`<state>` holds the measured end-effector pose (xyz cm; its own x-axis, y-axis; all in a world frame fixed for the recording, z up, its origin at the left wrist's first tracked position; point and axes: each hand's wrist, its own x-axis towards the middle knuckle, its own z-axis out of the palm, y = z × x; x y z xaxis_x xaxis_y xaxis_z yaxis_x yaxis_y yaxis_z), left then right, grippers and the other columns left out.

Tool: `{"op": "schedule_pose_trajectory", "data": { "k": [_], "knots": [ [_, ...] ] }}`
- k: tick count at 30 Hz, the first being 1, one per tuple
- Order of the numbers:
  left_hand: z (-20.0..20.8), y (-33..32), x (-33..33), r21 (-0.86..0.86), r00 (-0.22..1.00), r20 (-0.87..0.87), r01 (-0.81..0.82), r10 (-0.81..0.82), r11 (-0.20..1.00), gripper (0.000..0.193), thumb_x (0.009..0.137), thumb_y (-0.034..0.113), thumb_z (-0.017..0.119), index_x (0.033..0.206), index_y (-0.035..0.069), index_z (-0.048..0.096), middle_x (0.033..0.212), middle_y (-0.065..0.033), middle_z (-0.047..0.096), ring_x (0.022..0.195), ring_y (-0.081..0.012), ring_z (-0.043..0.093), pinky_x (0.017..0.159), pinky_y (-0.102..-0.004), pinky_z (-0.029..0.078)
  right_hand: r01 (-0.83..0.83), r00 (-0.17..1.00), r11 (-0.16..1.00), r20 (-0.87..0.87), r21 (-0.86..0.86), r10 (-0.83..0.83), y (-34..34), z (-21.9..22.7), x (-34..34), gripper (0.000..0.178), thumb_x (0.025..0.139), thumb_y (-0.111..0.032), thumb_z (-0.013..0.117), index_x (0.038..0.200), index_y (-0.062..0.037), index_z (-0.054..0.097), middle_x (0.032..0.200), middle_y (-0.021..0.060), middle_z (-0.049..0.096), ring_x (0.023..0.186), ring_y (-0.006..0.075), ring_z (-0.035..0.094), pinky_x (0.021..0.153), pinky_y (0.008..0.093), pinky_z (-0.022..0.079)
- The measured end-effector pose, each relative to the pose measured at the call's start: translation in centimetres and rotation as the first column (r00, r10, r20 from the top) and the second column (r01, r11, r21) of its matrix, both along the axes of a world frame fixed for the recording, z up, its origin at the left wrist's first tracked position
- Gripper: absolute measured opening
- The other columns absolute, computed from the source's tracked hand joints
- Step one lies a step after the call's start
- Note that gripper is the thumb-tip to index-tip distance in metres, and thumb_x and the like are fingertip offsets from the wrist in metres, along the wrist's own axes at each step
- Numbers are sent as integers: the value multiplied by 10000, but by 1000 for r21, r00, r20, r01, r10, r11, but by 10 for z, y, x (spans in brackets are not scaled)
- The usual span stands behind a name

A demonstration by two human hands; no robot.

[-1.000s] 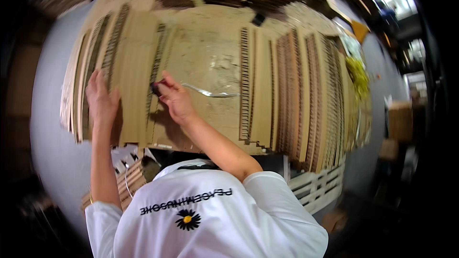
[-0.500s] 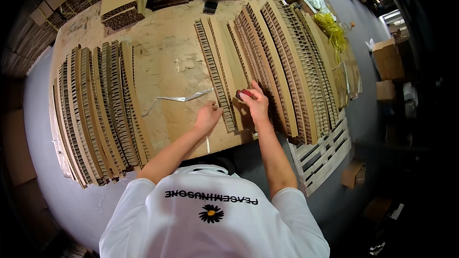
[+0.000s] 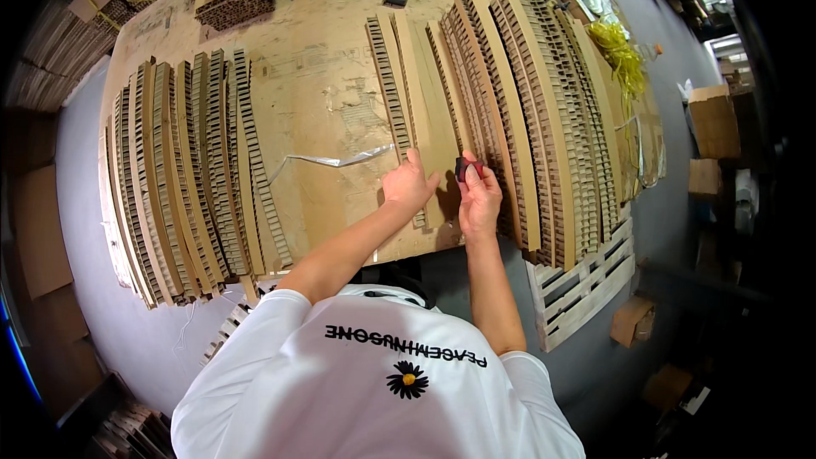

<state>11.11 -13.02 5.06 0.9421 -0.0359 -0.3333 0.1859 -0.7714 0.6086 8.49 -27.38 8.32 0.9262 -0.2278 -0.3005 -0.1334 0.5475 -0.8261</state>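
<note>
L hand [image 3: 408,185], fingers spread, is now covering the cdbd. strip [image 3: 388,76] it was beside, R hand [image 3: 480,206] gripping red-black tool [image 3: 468,170], work apparently centring there.

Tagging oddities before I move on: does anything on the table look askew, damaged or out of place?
Yes: a crumpled silvery band lies loose on the table, unlike the lined-up cardboard strips on either side; the table also looks scuffed.
</note>
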Motion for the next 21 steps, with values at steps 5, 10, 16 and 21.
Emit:
{"op": "schedule_pose_trajectory", "data": {
  "k": [5, 10, 16, 21],
  "knots": [
    [10, 39, -30, -13, 994, 37, -100, 100, 995, 593, 898, 432, 674, 1207, -5, 418, 885, -261, 706, 814, -443, 703, 709, -531, 566, -104, 995, 995, -3, 7, 104, -3, -7, -7, 164, 952, -72, 711, 1100, -25, 659, 1333, 135, 661, 1089, 155, 660, 986, 326, 518],
    [-21, 90, -56, 76, 993, -52, -100, 104, 992, 595, 903, 451, 678, 1210, -4, 447, 846, -266, 705, 807, -447, 701, 708, -538, 565, -200, 978, 979, -47, 34, 202, 2, -21, -17, 124, 951, -61, 706, 1068, -42, 668, 1334, 150, 662, 1078, 168, 676, 963, 330, 528],
    [-32, 73, -63, 24, 974, -19, -225, 225, 974, 577, 895, 463, 703, 1186, 4, 511, 871, -268, 709, 843, -453, 697, 736, -527, 550, -286, 951, 958, -112, 25, 287, -2, -25, -35, 130, 941, -59, 718, 1060, -36, 672, 1315, 162, 665, 1073, 177, 675, 965, 345, 532],
    [-51, 62, -55, 28, 955, -16, -295, 296, 955, 560, 898, 452, 715, 1188, 16, 517, 856, -246, 704, 828, -449, 695, 721, -520, 552, -330, 939, 943, -93, 37, 332, -3, -23, -36, 154, 941, -56, 716, 1085, -26, 669, 1307, 166, 670, 1074, 179, 674, 970, 353, 530]
  ]
}}
